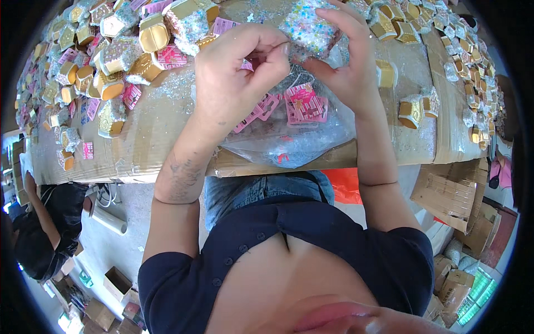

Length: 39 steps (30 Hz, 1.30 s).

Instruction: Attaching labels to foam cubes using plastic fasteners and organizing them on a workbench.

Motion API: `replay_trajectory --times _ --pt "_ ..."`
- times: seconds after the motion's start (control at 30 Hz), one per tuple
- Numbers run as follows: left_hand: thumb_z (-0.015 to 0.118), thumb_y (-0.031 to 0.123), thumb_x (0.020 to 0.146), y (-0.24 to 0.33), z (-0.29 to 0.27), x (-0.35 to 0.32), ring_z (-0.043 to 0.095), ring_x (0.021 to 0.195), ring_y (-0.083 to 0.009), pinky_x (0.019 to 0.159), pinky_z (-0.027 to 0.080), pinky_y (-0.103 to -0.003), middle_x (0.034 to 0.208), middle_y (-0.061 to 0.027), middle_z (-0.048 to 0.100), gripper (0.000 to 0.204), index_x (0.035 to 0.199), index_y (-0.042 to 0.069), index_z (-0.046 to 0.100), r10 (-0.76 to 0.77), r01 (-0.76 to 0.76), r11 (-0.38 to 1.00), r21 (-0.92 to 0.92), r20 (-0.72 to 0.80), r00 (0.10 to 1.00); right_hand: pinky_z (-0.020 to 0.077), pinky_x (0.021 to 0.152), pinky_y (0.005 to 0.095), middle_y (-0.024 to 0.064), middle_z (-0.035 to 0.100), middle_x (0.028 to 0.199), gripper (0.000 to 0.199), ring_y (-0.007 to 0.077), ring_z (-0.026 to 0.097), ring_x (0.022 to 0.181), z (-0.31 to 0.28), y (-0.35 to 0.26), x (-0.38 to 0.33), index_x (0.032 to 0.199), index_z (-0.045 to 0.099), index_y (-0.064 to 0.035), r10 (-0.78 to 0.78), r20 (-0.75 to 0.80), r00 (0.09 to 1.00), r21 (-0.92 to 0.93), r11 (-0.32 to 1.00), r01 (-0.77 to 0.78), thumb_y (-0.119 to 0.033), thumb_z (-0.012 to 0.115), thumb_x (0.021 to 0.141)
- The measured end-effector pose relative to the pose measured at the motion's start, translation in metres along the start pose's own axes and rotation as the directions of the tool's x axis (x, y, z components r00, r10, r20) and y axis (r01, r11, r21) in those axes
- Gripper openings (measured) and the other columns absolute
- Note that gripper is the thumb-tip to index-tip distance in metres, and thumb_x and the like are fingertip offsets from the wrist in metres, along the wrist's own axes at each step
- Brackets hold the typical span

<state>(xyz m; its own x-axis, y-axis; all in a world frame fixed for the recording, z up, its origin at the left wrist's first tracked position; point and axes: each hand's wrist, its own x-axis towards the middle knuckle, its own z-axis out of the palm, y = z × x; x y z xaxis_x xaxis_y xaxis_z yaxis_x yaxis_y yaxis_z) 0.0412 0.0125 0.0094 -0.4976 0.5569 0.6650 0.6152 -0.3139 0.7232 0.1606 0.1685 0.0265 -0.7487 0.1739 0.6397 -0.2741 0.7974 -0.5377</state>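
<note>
My right hand (pixel 356 72) grips an ornament (pixel 311 25) covered in white, blue and multicoloured beads, thumb at its lower edge and fingers at its far side. Close beside it, my left hand (pixel 239 64) is closed, with thumb and forefinger pinched together near the ornament's lower left edge. Whatever lies in that pinch is too small to make out. Below both hands, pink printed hang tags (pixel 305 104) lie on a clear plastic bag (pixel 278 147) at the table's near edge.
Many gold ornaments with glittery tops (pixel 154 34) crowd the cardboard-covered table (pixel 167 103) on the left, and more (pixel 411 111) lie at right. Pink tags (pixel 172 57) are scattered among them. Another person (pixel 47 222) is at the far left. Cardboard boxes (pixel 445 189) stand at right.
</note>
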Motion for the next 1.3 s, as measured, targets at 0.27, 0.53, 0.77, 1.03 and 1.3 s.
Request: replay_trajectory --times 0.27,0.53,0.77,1.03,1.3 --pt "0.071 -0.002 0.068 -0.007 0.002 0.003 0.062 0.062 -0.0234 0.056 0.051 -0.032 0.07 -0.0078 0.061 0.017 0.082 0.004 0.062 0.258 -0.244 0.892 0.38 0.015 0.966 0.0468 0.092 0.0424 0.0162 0.052 0.131 0.059 0.0364 0.054 0.114 0.001 -0.009 0.001 0.118 0.06 -0.0101 -0.184 -0.064 0.981 -0.379 0.914 0.147 0.001 0.077 0.063" --pt "0.071 -0.001 0.068 -0.005 0.003 0.001 0.062 0.063 -0.0265 0.056 0.05 -0.034 0.07 -0.0085 0.061 0.017 0.081 0.004 0.062 0.212 -0.203 0.901 0.383 0.021 0.977 0.0476 0.091 0.0414 0.0141 0.055 0.128 0.054 0.0359 0.055 0.114 -0.002 -0.01 0.004 0.113 0.063 -0.0118 -0.345 -0.054 0.937 -0.482 0.831 0.278 0.0 0.074 0.062" --pt "0.07 0.002 0.077 0.003 -0.001 0.0 0.062 0.063 -0.0105 0.059 0.05 -0.024 0.071 -0.0044 0.065 0.01 0.086 0.0 0.065 -0.2 0.195 0.972 0.13 0.025 0.979 0.0497 0.09 0.0412 0.0122 0.057 0.127 0.048 0.0357 0.057 0.113 -0.002 -0.012 0.007 0.108 0.064 -0.013 -0.342 -0.063 0.938 -0.492 0.828 0.269 0.002 0.073 0.063" --pt "0.066 0.007 0.086 0.0 -0.003 0.003 0.058 0.062 -0.0048 0.055 0.046 -0.019 0.072 -0.0017 0.065 0.008 0.089 0.0 0.067 -0.509 0.537 0.773 -0.338 0.174 0.843 0.0512 0.087 0.0408 0.0123 0.057 0.127 0.044 0.0352 0.059 0.111 -0.001 -0.014 0.007 0.106 0.063 -0.0139 -0.38 -0.095 0.92 -0.537 0.797 0.274 0.002 0.072 0.066" --pt "0.062 0.011 0.088 -0.008 -0.005 0.01 0.05 0.052 -0.0034 0.044 0.038 -0.017 0.066 0.0011 0.058 0.009 0.084 0.003 0.063 -0.594 0.723 0.465 -0.511 0.426 0.683 0.0517 0.088 0.0391 0.0108 0.06 0.124 0.036 0.0326 0.058 0.113 -0.007 -0.01 0.007 0.101 0.065 -0.0159 -0.436 -0.049 0.899 -0.574 0.749 0.332 -0.001 0.073 0.069"
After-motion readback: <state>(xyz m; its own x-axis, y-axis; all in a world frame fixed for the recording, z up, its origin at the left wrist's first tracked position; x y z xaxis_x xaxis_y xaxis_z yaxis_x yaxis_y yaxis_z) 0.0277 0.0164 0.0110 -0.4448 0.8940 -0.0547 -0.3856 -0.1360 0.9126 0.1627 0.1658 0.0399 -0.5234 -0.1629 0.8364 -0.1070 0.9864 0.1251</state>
